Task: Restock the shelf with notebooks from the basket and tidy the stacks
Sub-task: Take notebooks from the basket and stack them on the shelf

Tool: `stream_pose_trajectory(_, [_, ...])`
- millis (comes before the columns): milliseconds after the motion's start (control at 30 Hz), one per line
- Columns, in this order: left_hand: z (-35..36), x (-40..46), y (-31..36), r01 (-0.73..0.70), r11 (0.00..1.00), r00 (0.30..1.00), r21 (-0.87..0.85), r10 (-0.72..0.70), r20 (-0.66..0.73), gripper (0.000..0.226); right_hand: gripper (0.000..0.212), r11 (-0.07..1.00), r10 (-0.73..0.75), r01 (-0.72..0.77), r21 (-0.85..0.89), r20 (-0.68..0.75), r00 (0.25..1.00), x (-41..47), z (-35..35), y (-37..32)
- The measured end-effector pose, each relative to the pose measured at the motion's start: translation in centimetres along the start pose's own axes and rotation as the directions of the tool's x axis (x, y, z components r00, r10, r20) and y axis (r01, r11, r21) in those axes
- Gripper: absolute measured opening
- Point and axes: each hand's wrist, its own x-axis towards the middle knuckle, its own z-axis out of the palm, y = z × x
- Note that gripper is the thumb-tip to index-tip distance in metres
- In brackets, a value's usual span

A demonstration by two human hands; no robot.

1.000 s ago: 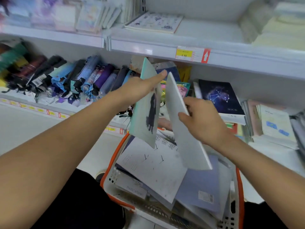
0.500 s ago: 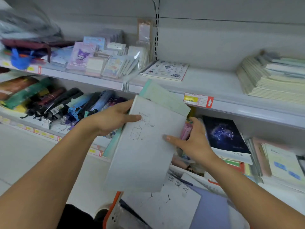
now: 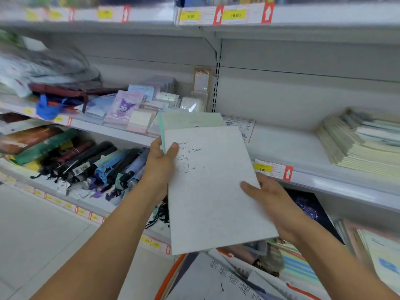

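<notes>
1. Two bare forearms reach up from the lower corners toward the shelving, one on each side of a pair of notebooks held in mid-air.
2. Basket (image 3: 167,278): orange-rimmed, at the bottom edge below the hands; it holds loose notebooks, the uppermost a pale cover with handwritten characters (image 3: 216,282).
3. Left hand (image 3: 161,165): grips the left edge of the held notebooks, thumb curled over the front cover, fingers hidden behind.
4. Right hand (image 3: 275,202): holds the right edge lower down, thumb lying flat on the cover, fingers tucked out of sight beneath.
5. Grey notebook (image 3: 212,191): front of the pair, tilted upright, its cover bearing a small jar sketch and faint lettering.
6. Green notebook (image 3: 190,120): directly behind the grey one, its top and left spine showing above and beside it.
7. Lower shelf: folded umbrellas (image 3: 93,165) lie in a row at left; a dark constellation-cover notebook (image 3: 307,208) sits at right, behind the right wrist.
8. Middle shelf (image 3: 303,148): a yellow price tag (image 3: 272,169) on its front lip; a patterned notebook (image 3: 244,126) lies flat just behind the held pair; a tall stack of pale notebooks (image 3: 363,141) stands at far right.
9. Small stationery packs (image 3: 138,107) fill the same level at left.
10. Top shelf edge (image 3: 216,15): carries further price tags, blurred.
</notes>
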Motion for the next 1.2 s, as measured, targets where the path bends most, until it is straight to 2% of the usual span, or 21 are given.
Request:
stream_pose_trajectory(100, [0.7, 0.1, -0.4, -0.046, 0.999, 0.999, 0.027, 0.046, 0.006, 0.022, 0.027, 0.996, -0.043, 0.044, -0.076, 0.007, 0.999, 0.0, -0.3, -1.2])
stream_pose_trajectory(233, [1.2, 0.4, -0.6, -0.140, 0.984, 0.988, 0.109, 0.146, -0.046, 0.024, 0.032, 0.916, -0.132, 0.128, -0.379, 0.015, 0.991, -0.1, -0.2, -1.1])
stream_pose_trajectory(267, [1.2, 0.2, -0.6, -0.146, 0.984, 0.987, 0.099, 0.151, -0.046, 0.025, 0.034, 0.919, -0.137, 0.131, -0.373, 0.010, 0.991, -0.1, -0.2, -0.9])
stream_pose_trajectory(400, [1.2, -0.2, -0.8, -0.099, 0.993, 0.994, 0.068, 0.102, -0.050, 0.028, 0.038, 0.982, -0.106, 0.108, -0.154, 0.023, 0.994, -0.5, -0.2, -1.0])
stream_pose_trajectory(500, [1.4, -0.3, 0.3, 0.019, 0.996, 1.000, 0.088, -0.020, 0.014, 0.034, 0.032, 0.995, -0.087, 0.085, -0.048, -0.049, 0.995, -0.1, -0.3, -1.8])
stream_pose_trajectory(600, [1.7, -0.7, 1.5, 0.176, 0.982, 0.975, 0.072, -0.184, 0.126, 0.055, 0.026, 0.997, 0.000, 0.013, 0.081, -0.157, 0.988, 3.0, -0.7, -3.7])
stream_pose_trajectory(700, [1.5, -0.4, 1.2, 0.188, 0.982, 0.966, 0.004, -0.186, 0.179, 0.069, 0.009, 0.982, 0.140, -0.105, 0.154, -0.239, 0.961, 8.4, -1.5, -7.2])
stream_pose_trajectory(800, [1.1, -0.2, 0.8, 0.181, 0.983, 0.972, 0.013, -0.181, 0.151, 0.066, 0.010, 0.980, 0.200, -0.188, 0.070, -0.290, 0.936, 14.1, -2.4, -9.5])
stream_pose_trajectory(900, [0.7, 0.2, 0.6, 0.164, 0.986, 0.974, 0.035, -0.168, 0.152, 0.065, 0.033, 0.975, 0.178, -0.210, -0.071, -0.319, 0.931, 17.8, -3.7, -9.2])
stream_pose_trajectory(1067, [0.7, 1.1, 0.0, 0.157, 0.985, 0.981, 0.074, -0.164, 0.101, 0.059, 0.014, 0.958, 0.258, -0.286, -0.029, -0.352, 0.900, 20.0, -2.0, -8.7])
stream_pose_trajectory(1200, [0.7, 1.7, -0.5, 0.161, 0.981, 0.980, 0.107, -0.171, 0.098, 0.057, 0.015, 0.958, 0.241, -0.279, -0.061, -0.349, 0.905, 21.5, -1.7, -8.3])
